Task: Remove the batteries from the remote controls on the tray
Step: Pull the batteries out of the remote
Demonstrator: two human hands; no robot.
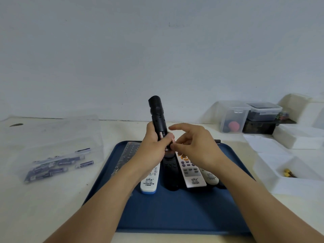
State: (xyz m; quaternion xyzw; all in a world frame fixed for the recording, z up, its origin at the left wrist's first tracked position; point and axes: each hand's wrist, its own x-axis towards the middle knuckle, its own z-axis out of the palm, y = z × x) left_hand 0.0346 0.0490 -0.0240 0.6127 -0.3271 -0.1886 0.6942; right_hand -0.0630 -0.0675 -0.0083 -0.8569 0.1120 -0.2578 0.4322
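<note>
A pale tabletop (52,199) is seen below a plain white wall that fills the upper half of the frame. Nearest, at the lower centre, a dark blue rectangular plastic tray (175,213) is laid flat on the tabletop, and both forearms are stretched over it. On the tray's middle part several remote controls are lined up side by side: a white remote with a blue end (150,181), a black rubbery remote (171,174), a white remote with grey buttons (192,172) and a cream remote (211,178); a dark flat remote in clear wrap (128,153) is partly hidden under the left forearm. Above these, a black stick-shaped remote control (157,116) is held upright, gripped round its lower part by the curled left hand (152,146). A reddish cylindrical battery (171,142) is seen at that remote's lower end, pinched by the thumb and fingers of the right hand (191,146), whose forefinger is stretched out. At the left, a clear plastic bag of dark blue batteries (52,165) is lying on the tabletop. At the far right, clear lidded plastic boxes (249,118) and white foam trays (289,155) are set near the wall.
</note>
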